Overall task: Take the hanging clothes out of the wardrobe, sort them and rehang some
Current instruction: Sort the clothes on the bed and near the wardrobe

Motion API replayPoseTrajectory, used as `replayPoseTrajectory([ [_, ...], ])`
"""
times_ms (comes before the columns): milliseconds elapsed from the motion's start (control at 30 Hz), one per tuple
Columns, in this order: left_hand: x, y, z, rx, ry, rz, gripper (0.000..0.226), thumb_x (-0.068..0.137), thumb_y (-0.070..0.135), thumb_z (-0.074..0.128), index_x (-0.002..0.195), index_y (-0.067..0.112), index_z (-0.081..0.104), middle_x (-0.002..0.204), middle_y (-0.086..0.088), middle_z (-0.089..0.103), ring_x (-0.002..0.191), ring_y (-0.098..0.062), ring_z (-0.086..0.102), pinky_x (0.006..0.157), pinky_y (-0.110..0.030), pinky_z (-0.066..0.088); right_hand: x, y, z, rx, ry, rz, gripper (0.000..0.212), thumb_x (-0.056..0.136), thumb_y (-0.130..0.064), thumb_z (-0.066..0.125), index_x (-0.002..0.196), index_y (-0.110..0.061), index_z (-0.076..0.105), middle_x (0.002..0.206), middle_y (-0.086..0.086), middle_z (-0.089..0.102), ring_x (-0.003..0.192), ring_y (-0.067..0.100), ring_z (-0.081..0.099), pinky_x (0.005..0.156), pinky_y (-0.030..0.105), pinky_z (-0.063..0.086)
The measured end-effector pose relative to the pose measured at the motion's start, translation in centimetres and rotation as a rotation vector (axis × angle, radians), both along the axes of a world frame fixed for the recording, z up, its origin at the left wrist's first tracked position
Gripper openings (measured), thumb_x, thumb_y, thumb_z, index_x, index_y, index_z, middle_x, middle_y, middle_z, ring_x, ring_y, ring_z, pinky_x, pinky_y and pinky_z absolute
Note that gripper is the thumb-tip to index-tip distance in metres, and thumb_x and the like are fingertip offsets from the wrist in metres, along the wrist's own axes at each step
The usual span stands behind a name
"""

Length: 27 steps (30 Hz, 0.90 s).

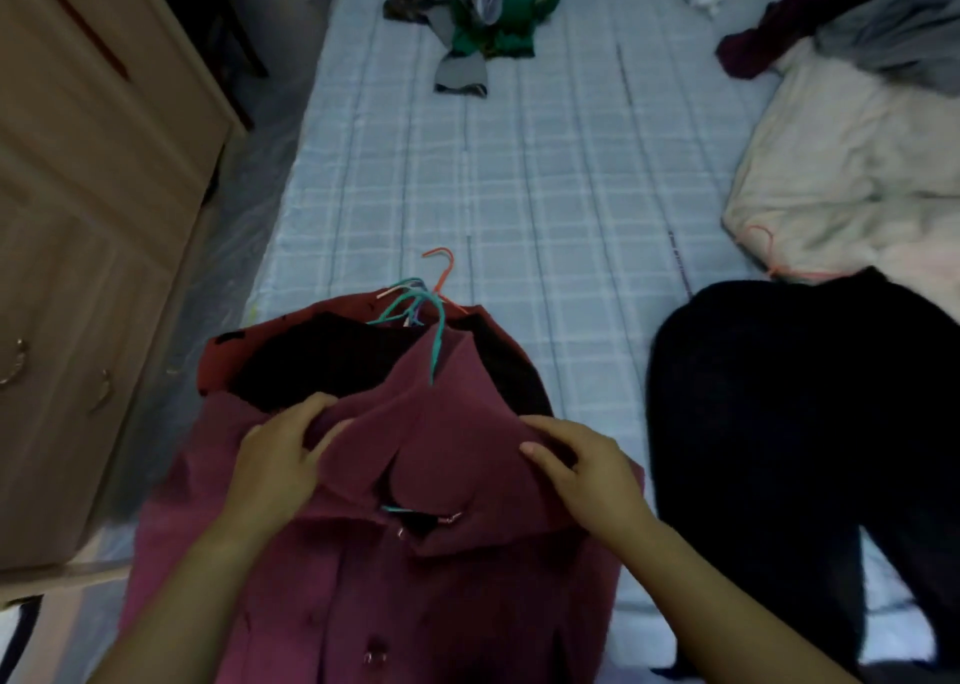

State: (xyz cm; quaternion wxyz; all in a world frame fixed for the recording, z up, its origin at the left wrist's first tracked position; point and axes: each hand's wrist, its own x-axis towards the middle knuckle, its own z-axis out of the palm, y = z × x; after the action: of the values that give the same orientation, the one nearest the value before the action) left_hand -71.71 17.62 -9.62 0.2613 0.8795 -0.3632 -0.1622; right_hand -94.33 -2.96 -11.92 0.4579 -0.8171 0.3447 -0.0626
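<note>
A maroon button shirt (415, 579) lies on top of a pile of clothes at the near end of the bed, still on a teal hanger (439, 335). My left hand (280, 460) pinches the shirt's left collar and shoulder. My right hand (582, 468) grips the right side of the collar. Under the shirt lie a black garment (322, 356) and a red patterned one (223, 356). Their hanger hooks, teal, white and orange (441, 270), stick out together past the collar.
The bed has a pale checked sheet (519, 179). A black garment (789, 423) lies at the right, a cream one (852, 174) on an orange hanger beyond it. Grey and dark red clothes (831, 23) sit far right, a green and grey heap (488, 13) at the far end. The beige wardrobe (88, 216) stands left.
</note>
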Motion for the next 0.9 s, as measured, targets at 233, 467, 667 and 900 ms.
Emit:
replayPoseTrajectory([
  [233, -17.7, 4.4, 11.0, -0.171, -0.085, -0.017, 0.03, 0.07, 0.064, 0.045, 0.087, 0.041, 0.054, 0.088, 0.026, 0.061, 0.058, -0.009, 0.058, 0.06, -0.032, 0.043, -17.2, 4.6, 7.6, -0.149, -0.243, -0.179, 0.021, 0.081, -0.036, 0.067, 0.102, -0.039, 0.069, 0.088, -0.011, 0.067, 0.083, 0.004, 0.063, 0.078, 0.019, 0.048],
  [467, -34.0, 3.0, 18.3, -0.3, -0.078, -0.32, 0.019, 0.079, 0.05, 0.054, 0.091, 0.036, 0.059, 0.092, 0.027, 0.062, 0.075, 0.006, 0.059, 0.063, -0.024, 0.046, -37.7, 8.6, 13.4, -0.337, -0.382, -0.464, 0.021, 0.081, -0.032, 0.065, 0.101, -0.037, 0.068, 0.091, -0.009, 0.069, 0.087, 0.005, 0.064, 0.081, 0.018, 0.047],
  [667, -44.4, -0.6, 19.9, -0.345, 0.207, -0.445, 0.009, 0.085, 0.035, 0.064, 0.089, 0.027, 0.064, 0.082, 0.012, 0.068, 0.07, -0.011, 0.065, 0.069, -0.042, 0.053, -49.7, 7.9, 17.2, -0.568, -0.359, -0.628, 0.031, 0.08, -0.043, 0.058, 0.103, -0.026, 0.071, 0.085, -0.005, 0.068, 0.08, 0.007, 0.062, 0.078, 0.019, 0.046],
  [900, -49.9, -5.9, 19.2, -0.318, 0.467, -0.564, 0.011, 0.085, 0.032, 0.065, 0.087, 0.021, 0.067, 0.083, 0.002, 0.071, 0.078, -0.013, 0.067, 0.073, -0.035, 0.054, -56.6, 4.2, 18.0, -0.738, -0.281, -0.708, 0.024, 0.081, -0.04, 0.058, 0.102, -0.033, 0.066, 0.081, -0.004, 0.066, 0.073, 0.006, 0.055, 0.075, 0.02, 0.043],
])
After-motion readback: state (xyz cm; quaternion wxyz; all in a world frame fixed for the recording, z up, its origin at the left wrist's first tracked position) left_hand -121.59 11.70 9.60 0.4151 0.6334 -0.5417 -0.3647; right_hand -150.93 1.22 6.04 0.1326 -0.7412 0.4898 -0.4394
